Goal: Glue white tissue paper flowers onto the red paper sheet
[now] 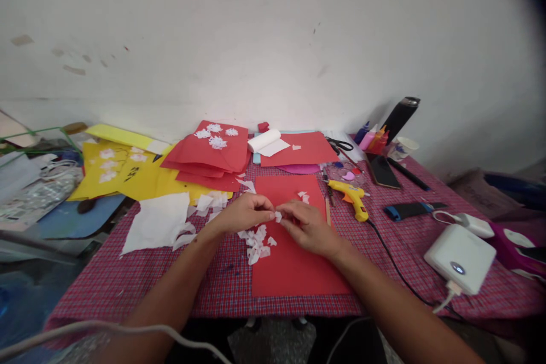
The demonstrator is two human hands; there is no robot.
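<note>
A small piece of white tissue paper (278,216) is pinched between the fingertips of both hands. My left hand (247,211) comes in from the left and my right hand (309,226) from the right, both above a red paper sheet (298,273) lying flat. Just below my left hand, a loose heap of torn white paper bits (257,245) lies across the sheet's left edge. Several more white scraps (303,197) rest near the sheet's top. To the left lie a larger white tissue sheet (156,222) and torn strips (211,203).
At the back stand red papers with white flowers (217,142) and a white paper roll (264,141). Yellow painted sheets (111,168) lie left. On the right are a yellow glue gun (352,196) with a black cord, a phone (383,170), a utility knife (409,210) and a white power bank (460,259).
</note>
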